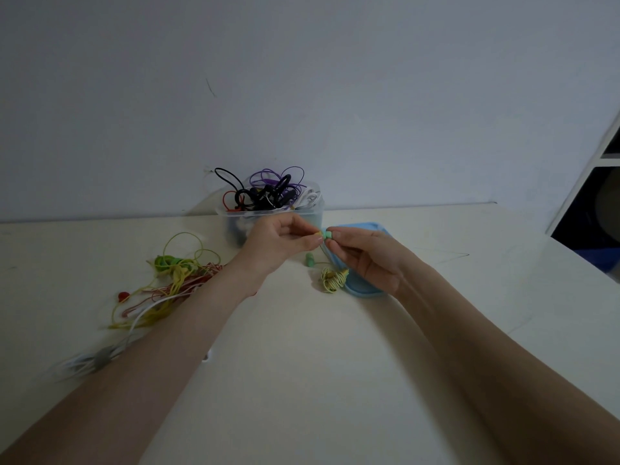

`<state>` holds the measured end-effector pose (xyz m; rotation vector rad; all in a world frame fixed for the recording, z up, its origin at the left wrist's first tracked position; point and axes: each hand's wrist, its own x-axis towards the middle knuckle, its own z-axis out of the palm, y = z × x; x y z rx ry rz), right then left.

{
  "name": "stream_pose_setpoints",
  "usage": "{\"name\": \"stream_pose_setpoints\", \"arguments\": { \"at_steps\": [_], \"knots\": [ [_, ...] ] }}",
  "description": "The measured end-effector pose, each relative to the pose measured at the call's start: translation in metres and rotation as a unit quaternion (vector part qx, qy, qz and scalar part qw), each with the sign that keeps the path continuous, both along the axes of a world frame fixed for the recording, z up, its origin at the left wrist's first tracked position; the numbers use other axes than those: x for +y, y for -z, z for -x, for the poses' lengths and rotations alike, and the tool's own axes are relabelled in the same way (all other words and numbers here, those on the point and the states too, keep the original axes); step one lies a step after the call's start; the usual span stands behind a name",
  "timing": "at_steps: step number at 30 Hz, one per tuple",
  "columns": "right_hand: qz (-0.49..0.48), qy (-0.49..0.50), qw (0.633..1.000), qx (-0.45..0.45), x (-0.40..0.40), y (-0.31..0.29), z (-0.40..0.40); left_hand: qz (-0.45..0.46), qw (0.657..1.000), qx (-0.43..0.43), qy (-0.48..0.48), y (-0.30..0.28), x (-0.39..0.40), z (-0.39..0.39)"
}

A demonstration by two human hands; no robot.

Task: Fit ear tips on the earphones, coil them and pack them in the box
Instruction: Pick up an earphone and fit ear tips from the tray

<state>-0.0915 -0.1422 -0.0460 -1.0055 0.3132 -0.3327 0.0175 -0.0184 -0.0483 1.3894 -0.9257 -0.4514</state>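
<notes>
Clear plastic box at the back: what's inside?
The clear plastic box holds tangled earphone cables: black, purple, red, white, spilling above the rim. Its lower contents are hidden behind the left hand.

Green earbud (327, 235) held above the table, its yellow cable coiled (332, 279) below, clear box (268, 214) behind

Both forearms bare, no sleeves; hands (281, 241) ungloved.
</notes>
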Motion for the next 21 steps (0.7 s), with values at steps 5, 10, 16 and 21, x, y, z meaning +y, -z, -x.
{"name": "stream_pose_setpoints", "arguments": {
  "at_steps": [5,10,16,21],
  "knots": [
    [-0.021,-0.023,0.999,-0.007,0.0019,-0.0008,0.0008,0.003,1.0,-0.007,0.012,-0.0034,0.0015,0.0003],
    [-0.029,-0.021,0.999,-0.015,0.0025,-0.0039,0.0028,0.005,1.0,0.007,0.013,-0.0042,0.0013,0.0006],
    [-0.011,-0.021,1.0,-0.013,0.0008,-0.0044,0.0022,0.0,1.0,0.001,0.014,-0.0041,0.0014,-0.0002],
    [-0.005,-0.023,1.0,0.0,-0.0016,-0.0032,0.0011,-0.004,0.999,-0.036,0.013,-0.0054,0.0003,-0.0004]
  ]
}}
